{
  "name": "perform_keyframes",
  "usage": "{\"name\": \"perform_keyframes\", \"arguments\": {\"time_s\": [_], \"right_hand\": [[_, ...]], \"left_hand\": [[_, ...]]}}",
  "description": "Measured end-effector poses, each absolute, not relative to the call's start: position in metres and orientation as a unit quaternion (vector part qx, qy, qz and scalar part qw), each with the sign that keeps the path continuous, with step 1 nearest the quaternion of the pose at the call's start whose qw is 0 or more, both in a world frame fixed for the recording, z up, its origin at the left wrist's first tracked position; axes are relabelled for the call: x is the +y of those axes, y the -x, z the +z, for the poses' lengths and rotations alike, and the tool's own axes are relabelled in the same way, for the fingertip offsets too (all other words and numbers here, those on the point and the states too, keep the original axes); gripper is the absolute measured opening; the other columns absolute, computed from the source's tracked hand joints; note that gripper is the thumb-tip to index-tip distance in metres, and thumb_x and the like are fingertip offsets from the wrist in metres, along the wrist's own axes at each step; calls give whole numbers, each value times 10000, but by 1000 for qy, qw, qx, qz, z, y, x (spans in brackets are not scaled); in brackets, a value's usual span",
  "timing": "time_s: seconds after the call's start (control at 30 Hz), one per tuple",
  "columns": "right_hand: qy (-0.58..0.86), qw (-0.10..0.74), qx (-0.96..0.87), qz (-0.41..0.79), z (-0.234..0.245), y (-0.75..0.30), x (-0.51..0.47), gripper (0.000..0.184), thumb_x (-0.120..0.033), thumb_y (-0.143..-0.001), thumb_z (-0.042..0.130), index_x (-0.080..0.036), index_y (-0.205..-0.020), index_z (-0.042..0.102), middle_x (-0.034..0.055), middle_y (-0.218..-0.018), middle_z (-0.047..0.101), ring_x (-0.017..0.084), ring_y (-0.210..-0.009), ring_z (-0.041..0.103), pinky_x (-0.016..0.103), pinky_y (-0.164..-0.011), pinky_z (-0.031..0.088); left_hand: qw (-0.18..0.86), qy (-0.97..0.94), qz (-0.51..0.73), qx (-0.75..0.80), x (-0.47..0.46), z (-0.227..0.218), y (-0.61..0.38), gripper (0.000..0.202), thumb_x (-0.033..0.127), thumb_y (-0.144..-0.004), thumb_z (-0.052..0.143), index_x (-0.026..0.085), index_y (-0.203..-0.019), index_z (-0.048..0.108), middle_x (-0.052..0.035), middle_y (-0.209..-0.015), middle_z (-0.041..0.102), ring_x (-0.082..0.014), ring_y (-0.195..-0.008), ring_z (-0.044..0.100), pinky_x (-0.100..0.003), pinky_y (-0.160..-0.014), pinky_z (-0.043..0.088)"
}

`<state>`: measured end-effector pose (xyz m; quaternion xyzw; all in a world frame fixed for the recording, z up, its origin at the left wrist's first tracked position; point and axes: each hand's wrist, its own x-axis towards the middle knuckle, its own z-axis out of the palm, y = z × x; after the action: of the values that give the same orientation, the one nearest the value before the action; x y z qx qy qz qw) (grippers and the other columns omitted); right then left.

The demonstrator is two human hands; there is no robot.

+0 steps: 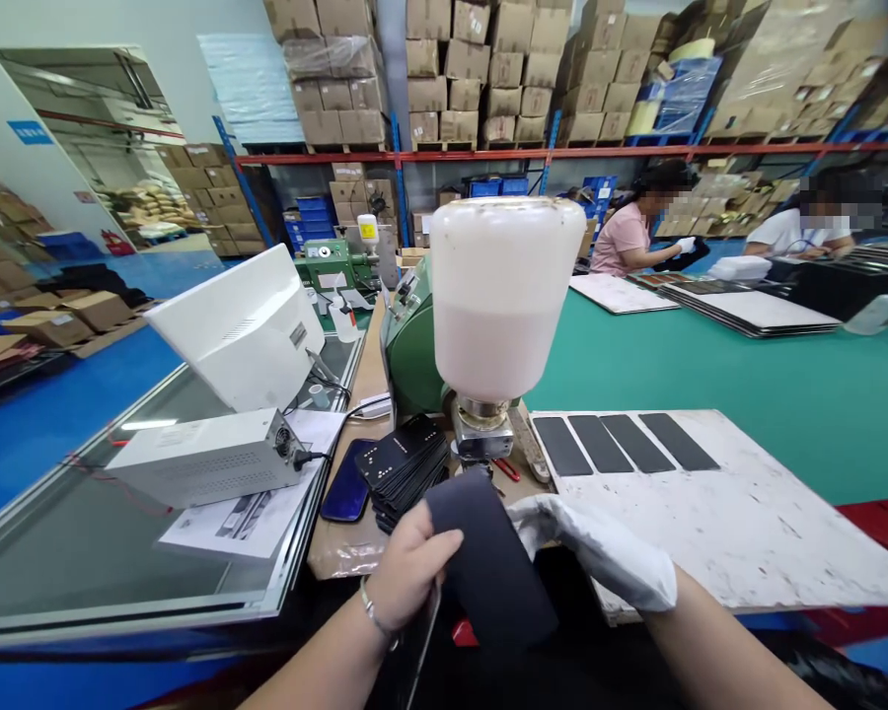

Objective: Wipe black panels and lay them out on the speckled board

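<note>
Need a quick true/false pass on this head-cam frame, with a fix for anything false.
1. The left hand holds a dark panel. True.
2. The right hand is bare. False: it wears a white glove.
3. Four dark strips lie on a white board. True.
4. The blue phone lies on the white board. False: it lies on the bench, beside a stack of black pieces.
5. A person in a pink top sits at the far end of a green-topped table. True.
</note>
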<state>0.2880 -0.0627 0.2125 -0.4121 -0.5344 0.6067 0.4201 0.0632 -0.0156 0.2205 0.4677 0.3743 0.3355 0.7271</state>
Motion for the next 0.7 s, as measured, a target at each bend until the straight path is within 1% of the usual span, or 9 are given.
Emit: {"name": "perform_keyframes", "arguments": {"time_s": [0.07, 0.17, 0.23, 0.27, 0.37, 0.53, 0.6, 0.63, 0.7], "right_hand": [[438, 443, -526, 579, 206, -297, -70, 441, -534, -846, 456, -217, -1098, 633, 104, -1062, 658, 247, -955, 601, 432, -897, 442], [482, 483, -522, 512, 208, -302, -75, 485, -597, -756, 545, -267, -1098, 637, 83, -1174, 610, 271, -1091, 525, 441, -989, 378], [504, 492, -510, 494, 216, -299, -75, 496, -603, -756, 541, -274, -1117, 623, 75, -1217, 583, 271, -1139, 492, 442, -1006, 366], [512, 488, -503, 497, 221, -294, -73, 487, -590, -777, 524, -268, -1132, 612, 76, -1227, 575, 267, -1144, 491, 442, -993, 381], [507, 465, -496, 531, 239, -271, -66, 452, -521, -848, 466, -236, -1182, 571, 89, -1221, 576, 254, -1121, 520, 422, -930, 445], [408, 434, -553, 582, 258, -217, -46, 408, -470, -878, 438, -233, -1189, 555, 64, -1165, 607, 230, -1083, 552, 376, -947, 430], [387, 406, -581, 590, 260, -204, -36, 371, -468, -867, 459, -231, -1119, 593, 57, -1110, 629, 224, -1030, 573, 357, -917, 440], [391, 389, -592, 588, 261, -200, -31, 348, -468, -852, 486, -223, -1063, 616, 55, -1067, 643, 221, -987, 585, 348, -885, 450], [417, 362, -606, 572, 262, -198, -21, 304, -458, -807, 557, -199, -941, 639, 47, -956, 658, 208, -884, 594, 324, -794, 470]], "left_hand": [[762, -478, 293, 324, -11, 228, -88, 275, 269, -651, 648, 144, -896, 635, 18, -529, 610, -44, -313, 386, -182, -337, 252], [783, -478, 260, 302, -5, 234, -116, 187, 258, -658, 604, 141, -804, 612, 41, -443, 544, -46, -293, 362, -177, -329, 252], [781, -468, 266, 318, -1, 233, -124, 140, 249, -665, 583, 156, -769, 579, 60, -409, 499, -47, -268, 325, -176, -305, 219], [778, -461, 273, 327, 0, 231, -124, 134, 250, -674, 573, 160, -774, 571, 66, -404, 483, -48, -263, 311, -175, -296, 203], [760, -460, 286, 358, 3, 226, -105, 198, 279, -707, 567, 153, -858, 589, 66, -418, 474, -54, -276, 324, -172, -295, 203], [713, -462, 348, 397, 3, 231, -41, 315, 327, -709, 602, 154, -972, 592, 62, -427, 499, -60, -288, 356, -175, -331, 260], [696, -451, 357, 430, -1, 236, -18, 366, 342, -703, 615, 162, -1020, 584, 57, -431, 524, -63, -274, 352, -178, -328, 264], [689, -445, 360, 444, -4, 238, -10, 386, 349, -690, 631, 164, -1026, 585, 45, -455, 552, -70, -285, 378, -179, -331, 278], [679, -451, 367, 449, -10, 241, -1, 353, 346, -657, 672, 159, -952, 619, 7, -544, 612, -99, -382, 485, -192, -388, 359]]}}
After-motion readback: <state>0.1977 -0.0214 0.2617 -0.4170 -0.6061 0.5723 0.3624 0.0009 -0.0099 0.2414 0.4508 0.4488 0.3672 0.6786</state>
